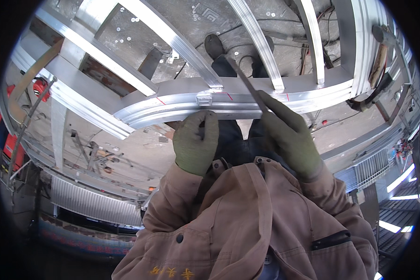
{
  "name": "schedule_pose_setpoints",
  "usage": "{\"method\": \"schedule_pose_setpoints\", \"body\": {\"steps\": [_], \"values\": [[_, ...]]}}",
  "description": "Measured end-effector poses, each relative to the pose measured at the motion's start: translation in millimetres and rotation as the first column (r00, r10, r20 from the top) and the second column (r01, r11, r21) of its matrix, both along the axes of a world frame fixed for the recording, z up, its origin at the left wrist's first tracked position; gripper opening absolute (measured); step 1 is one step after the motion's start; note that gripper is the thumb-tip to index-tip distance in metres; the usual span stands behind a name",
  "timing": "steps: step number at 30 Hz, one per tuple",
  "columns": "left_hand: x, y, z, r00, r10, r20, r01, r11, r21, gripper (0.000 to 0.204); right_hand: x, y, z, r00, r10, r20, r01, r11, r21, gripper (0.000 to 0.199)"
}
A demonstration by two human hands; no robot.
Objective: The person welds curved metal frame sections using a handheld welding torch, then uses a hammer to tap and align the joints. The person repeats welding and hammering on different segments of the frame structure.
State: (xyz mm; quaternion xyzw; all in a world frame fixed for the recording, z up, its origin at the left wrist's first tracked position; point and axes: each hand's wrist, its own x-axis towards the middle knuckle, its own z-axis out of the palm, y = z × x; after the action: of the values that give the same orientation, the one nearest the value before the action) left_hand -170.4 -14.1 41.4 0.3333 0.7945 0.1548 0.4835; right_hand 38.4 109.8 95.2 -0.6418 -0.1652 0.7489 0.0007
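Observation:
Both my hands wear olive-green gloves. My left hand (pixel 196 141) rests against the near edge of a long silver metal rail (pixel 172 103), just below a small metal block (pixel 204 99) set on it. My right hand (pixel 289 135) grips a thin dark flat tool (pixel 245 80), like a file or ruler. The tool runs up and to the left across the rail. Red marks are drawn on the rail. The rail is the front member of a silver metal frame (pixel 261 42) with several crossbars.
My tan work jacket (pixel 247 224) fills the lower middle. My dark shoe (pixel 214 45) stands on the concrete floor under the frame. A hammer (pixel 380 51) lies at the right on the frame. Red equipment (pixel 9 140) sits at the left. Ribbed metal sheets (pixel 93 203) lie lower left.

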Motion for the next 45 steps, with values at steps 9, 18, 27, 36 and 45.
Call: {"method": "schedule_pose_setpoints", "body": {"steps": [9,18,27,36,45], "values": [[25,15,3,0.975,-0.188,-0.121,0.201,0.974,0.104,0.017,85,8,27,0.994,-0.067,-0.091,0.055,0.99,-0.132,0.052],[32,41,0,0.917,-0.261,-0.301,0.284,0.958,0.038,0.025,128,-5,8,0.978,-0.105,-0.181,0.074,0.982,-0.171,0.055],[47,42,2,0.966,-0.012,-0.259,-0.01,0.997,-0.081,0.026,135,-21,-26,0.92,0.223,-0.322,-0.104,0.932,0.348,0.049],[75,35,8,0.969,-0.082,-0.233,0.081,0.997,-0.011,0.022,126,10,-20,0.939,-0.114,-0.325,0.056,0.981,-0.184,0.046],[132,71,-11,0.789,-0.534,-0.305,0.613,0.718,0.329,0.061,125,27,-15,0.941,-0.208,-0.268,0.13,0.951,-0.282,0.044]]}}
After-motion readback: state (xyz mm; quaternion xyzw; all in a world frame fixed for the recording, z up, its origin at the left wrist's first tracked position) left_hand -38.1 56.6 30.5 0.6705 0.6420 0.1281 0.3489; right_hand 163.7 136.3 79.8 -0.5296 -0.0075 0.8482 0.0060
